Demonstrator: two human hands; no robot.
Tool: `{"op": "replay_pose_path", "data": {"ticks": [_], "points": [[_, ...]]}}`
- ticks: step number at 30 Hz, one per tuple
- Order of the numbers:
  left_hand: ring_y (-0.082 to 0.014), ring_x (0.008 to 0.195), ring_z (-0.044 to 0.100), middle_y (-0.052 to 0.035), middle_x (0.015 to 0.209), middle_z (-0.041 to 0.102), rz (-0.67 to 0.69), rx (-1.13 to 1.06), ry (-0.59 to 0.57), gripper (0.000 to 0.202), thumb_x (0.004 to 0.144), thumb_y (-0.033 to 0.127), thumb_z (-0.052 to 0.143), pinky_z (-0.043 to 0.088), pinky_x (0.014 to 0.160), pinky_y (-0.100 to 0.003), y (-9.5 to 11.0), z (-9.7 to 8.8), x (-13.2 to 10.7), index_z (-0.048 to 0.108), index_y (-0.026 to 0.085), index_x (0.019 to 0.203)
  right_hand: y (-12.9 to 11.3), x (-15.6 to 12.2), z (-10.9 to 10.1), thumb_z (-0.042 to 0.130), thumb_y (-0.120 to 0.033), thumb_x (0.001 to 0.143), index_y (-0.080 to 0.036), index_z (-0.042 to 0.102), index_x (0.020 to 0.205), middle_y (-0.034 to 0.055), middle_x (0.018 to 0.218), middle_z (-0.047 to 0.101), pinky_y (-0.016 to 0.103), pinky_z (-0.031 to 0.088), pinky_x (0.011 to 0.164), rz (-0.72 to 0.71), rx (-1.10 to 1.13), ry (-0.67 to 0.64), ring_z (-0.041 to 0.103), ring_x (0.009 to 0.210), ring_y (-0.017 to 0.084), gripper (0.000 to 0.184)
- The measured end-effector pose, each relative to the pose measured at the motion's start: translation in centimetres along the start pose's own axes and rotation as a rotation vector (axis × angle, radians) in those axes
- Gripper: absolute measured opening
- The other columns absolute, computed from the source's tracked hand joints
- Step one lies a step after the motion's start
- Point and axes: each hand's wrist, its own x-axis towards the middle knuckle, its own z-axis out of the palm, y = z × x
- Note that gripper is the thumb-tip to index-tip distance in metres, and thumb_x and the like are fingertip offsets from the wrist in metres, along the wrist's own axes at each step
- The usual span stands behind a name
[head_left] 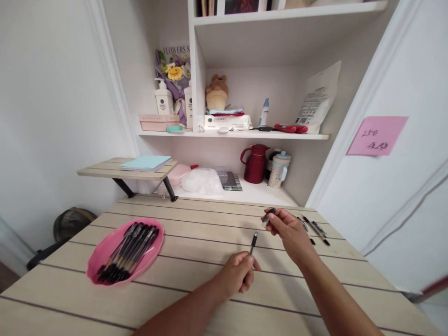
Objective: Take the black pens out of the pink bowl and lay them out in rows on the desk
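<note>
My left hand [237, 275] is closed around a black pen [253, 241], its tip end pointing up and away over the wooden table [196, 280]. My right hand [289, 231] pinches a small dark pen cap [269, 215] just above and right of the pen's tip, not touching it. Behind my right hand a few more black pens [317, 229] lie loose on the table. At the left, a pink oval plate [105, 254] holds several black pens laid side by side.
A small raised wooden stand [105, 171] with a teal notebook [145, 162] sits at the table's back left. Shelves behind hold a red jug [255, 163], a cup, bottles and boxes. A pink note [377, 135] is stuck on the right wall.
</note>
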Motion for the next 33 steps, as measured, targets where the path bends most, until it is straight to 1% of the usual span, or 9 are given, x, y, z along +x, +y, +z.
{"op": "replay_pose_path", "data": {"ticks": [2,4,7,13,16,19,21,27,33], "points": [[-0.0042,0.026,0.028,0.0075,0.039,0.04,0.005,0.01,0.007,0.04,0.08,0.053,0.036,0.016,0.03,-0.017,0.0,0.1,0.0,0.049,0.015,0.078,-0.8,-0.7,0.9,0.057,-0.044,0.071,-0.016,0.056,0.091,0.0056,0.076,0.062,0.022,0.035,0.045,-0.019,-0.011,0.002,0.05,0.053,0.01,0.035],[-0.0041,0.026,0.029,0.0075,0.039,0.04,0.002,0.022,0.012,0.041,0.08,0.053,0.036,0.017,0.03,-0.017,0.0,0.1,0.0,0.049,0.015,0.077,-0.9,-1.0,1.3,0.056,-0.045,0.071,-0.015,0.057,0.091,0.0061,0.077,0.062,0.022,0.036,0.045,-0.028,-0.072,-0.012,0.05,0.054,0.01,0.036],[-0.004,0.027,0.029,0.0074,0.04,0.041,-0.009,0.033,0.01,0.041,0.08,0.054,0.036,0.018,0.03,-0.017,0.1,0.0,0.0,0.049,0.015,0.078,-0.6,-0.9,1.3,0.056,-0.046,0.071,-0.016,0.057,0.09,0.0054,0.075,0.062,0.023,0.035,0.044,-0.025,-0.133,-0.017,0.05,0.052,0.01,0.036],[-0.0034,0.028,0.03,0.0073,0.042,0.041,-0.026,0.039,-0.009,0.041,0.079,0.052,0.037,0.019,0.031,-0.017,0.1,-0.1,0.0,0.05,0.014,0.078,-0.4,-0.8,1.1,0.058,-0.044,0.069,-0.015,0.058,0.087,0.0046,0.073,0.061,0.023,0.036,0.045,-0.006,-0.129,0.004,0.049,0.05,0.01,0.033],[-0.0034,0.028,0.03,0.0075,0.042,0.041,-0.033,0.043,-0.006,0.04,0.079,0.052,0.037,0.019,0.031,-0.017,0.1,0.0,-0.1,0.05,0.014,0.077,0.0,-0.9,1.3,0.06,-0.042,0.067,-0.016,0.059,0.082,0.0011,0.066,0.058,0.021,0.035,0.043,0.055,-0.151,-0.061,0.046,0.047,0.008,0.031],[-0.0037,0.029,0.031,0.0074,0.044,0.041,-0.037,0.024,0.001,0.037,0.079,0.05,0.038,0.02,0.032,-0.017,0.1,0.0,0.0,0.049,0.015,0.077,0.7,-1.2,1.5,0.062,-0.041,0.065,-0.016,0.059,0.077,-0.0033,0.056,0.052,0.02,0.033,0.042,0.142,-0.165,-0.151,0.042,0.043,0.007,0.027],[-0.0038,0.03,0.032,0.0072,0.045,0.041,-0.036,0.006,0.001,0.036,0.079,0.049,0.039,0.02,0.032,-0.017,0.0,-0.1,-0.1,0.049,0.015,0.079,1.2,-1.3,1.6,0.063,-0.04,0.065,-0.016,0.058,0.075,-0.0045,0.052,0.049,0.02,0.033,0.042,0.175,-0.173,-0.2,0.041,0.042,0.006,0.026],[-0.0038,0.03,0.033,0.008,0.045,0.039,-0.014,-0.001,0.011,0.035,0.078,0.049,0.04,0.019,0.033,-0.016,-0.5,0.0,-0.1,0.047,0.015,0.081,1.9,-1.4,1.9,0.059,-0.04,0.068,-0.017,0.056,0.073,-0.0056,0.051,0.045,0.021,0.033,0.043,0.156,-0.237,-0.264,0.04,0.042,0.007,0.024],[-0.0033,0.029,0.03,0.009,0.044,0.037,0.028,-0.029,0.048,0.034,0.078,0.049,0.04,0.018,0.032,-0.016,-0.8,0.2,-0.1,0.045,0.016,0.079,2.1,-1.4,2.0,0.058,-0.039,0.068,-0.018,0.055,0.069,-0.0063,0.047,0.044,0.021,0.032,0.042,0.112,-0.294,-0.273,0.041,0.041,0.007,0.021]]}}
